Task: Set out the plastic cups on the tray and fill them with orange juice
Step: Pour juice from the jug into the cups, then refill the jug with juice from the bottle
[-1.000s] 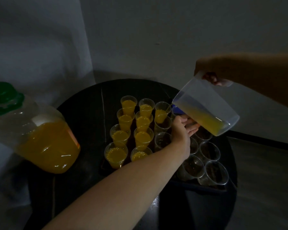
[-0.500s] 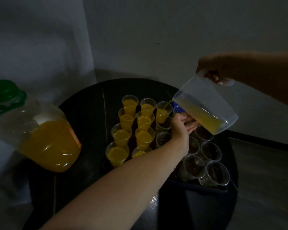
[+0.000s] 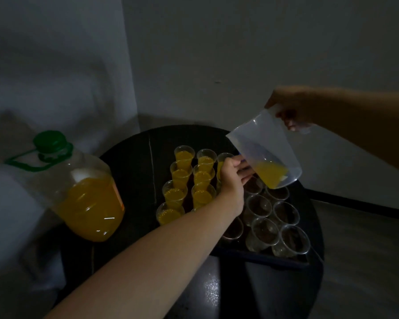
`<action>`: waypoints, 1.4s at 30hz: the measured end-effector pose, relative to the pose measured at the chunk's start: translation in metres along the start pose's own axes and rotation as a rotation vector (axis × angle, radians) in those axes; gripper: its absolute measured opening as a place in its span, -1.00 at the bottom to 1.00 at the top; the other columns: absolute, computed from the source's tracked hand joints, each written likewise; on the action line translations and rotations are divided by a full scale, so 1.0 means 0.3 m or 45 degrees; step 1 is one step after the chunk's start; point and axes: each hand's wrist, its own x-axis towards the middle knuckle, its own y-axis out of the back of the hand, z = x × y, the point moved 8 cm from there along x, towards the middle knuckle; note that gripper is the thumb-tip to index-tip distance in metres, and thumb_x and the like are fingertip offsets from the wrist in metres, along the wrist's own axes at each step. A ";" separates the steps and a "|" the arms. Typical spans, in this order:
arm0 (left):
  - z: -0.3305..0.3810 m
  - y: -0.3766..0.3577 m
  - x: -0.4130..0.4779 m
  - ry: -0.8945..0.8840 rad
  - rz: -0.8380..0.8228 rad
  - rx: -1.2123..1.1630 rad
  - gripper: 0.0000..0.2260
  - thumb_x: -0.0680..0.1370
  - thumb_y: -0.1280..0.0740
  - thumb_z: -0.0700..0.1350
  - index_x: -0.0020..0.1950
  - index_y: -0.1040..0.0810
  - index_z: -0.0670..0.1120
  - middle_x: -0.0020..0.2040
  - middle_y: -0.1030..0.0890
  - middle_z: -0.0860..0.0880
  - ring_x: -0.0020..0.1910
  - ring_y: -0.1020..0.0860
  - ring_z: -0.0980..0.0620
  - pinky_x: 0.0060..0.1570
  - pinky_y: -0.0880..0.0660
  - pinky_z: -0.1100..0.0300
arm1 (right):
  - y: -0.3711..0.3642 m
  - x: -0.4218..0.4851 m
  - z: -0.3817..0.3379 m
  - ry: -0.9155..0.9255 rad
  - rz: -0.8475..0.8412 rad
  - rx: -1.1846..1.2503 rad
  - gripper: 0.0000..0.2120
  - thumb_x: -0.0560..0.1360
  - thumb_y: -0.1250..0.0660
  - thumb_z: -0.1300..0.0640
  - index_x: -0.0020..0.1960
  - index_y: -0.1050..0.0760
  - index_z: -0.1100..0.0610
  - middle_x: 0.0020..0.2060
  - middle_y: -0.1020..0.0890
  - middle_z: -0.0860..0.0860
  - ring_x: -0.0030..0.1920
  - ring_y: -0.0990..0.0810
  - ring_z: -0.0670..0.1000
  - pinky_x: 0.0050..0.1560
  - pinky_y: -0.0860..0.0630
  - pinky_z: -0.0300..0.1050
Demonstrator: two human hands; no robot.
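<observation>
A dark tray [image 3: 263, 259] on a round black table [image 3: 134, 162] carries clear plastic cups. Several cups on its left side hold orange juice [image 3: 179, 195]. Several on the right stand empty [image 3: 259, 206]. My left hand [image 3: 232, 178] reaches over the tray, fingers curled around a cup [image 3: 224, 157] at the back of the third column. My right hand [image 3: 290, 111] grips the handle of a clear plastic jug [image 3: 263, 143], held tilted above the tray's far right. A little juice [image 3: 271, 174] lies in the jug's lower corner.
A big clear juice bottle [image 3: 88, 203] with a green cap and handle stands at the table's left edge, about half full. Grey walls close in behind the table, and a dark skirting runs along the floor at the right.
The jug has tipped back, and its juice has slid from the spout side down to the base. My left hand stays at the third column, shifted slightly toward the back.
</observation>
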 end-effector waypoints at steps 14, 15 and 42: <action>0.305 0.221 -0.250 -0.325 0.132 0.112 -0.63 0.72 0.03 -0.03 0.30 -0.53 -0.02 0.26 -0.60 -0.06 0.32 -0.53 -0.04 0.43 -0.34 0.03 | -0.109 -0.281 -0.175 0.293 -0.055 0.493 -0.81 0.57 -0.30 0.06 -0.11 -0.44 0.18 -0.35 -0.45 0.09 -0.45 -0.35 -0.01 -0.54 -0.33 -0.23; 0.321 0.241 -0.268 -0.343 0.141 0.114 -0.61 0.72 0.03 -0.03 0.35 -0.52 -0.04 0.31 -0.58 -0.08 0.33 -0.52 -0.04 0.42 -0.34 0.04 | -0.126 -0.293 -0.185 0.309 -0.055 0.517 -0.81 0.57 -0.31 0.06 -0.12 -0.44 0.18 -0.34 -0.46 0.09 -0.46 -0.35 -0.01 -0.59 -0.31 -0.29; 0.463 0.669 -0.110 -0.470 0.553 0.465 -0.17 0.36 -0.21 -0.48 0.56 -0.24 0.10 0.41 -0.41 -0.01 0.34 -0.43 0.00 0.04 -0.44 0.23 | -0.745 0.113 -0.433 0.523 -0.354 0.957 -0.73 0.48 -0.43 0.13 0.07 -0.63 0.31 0.04 -0.66 0.19 0.07 -0.64 0.15 0.07 -0.62 -0.03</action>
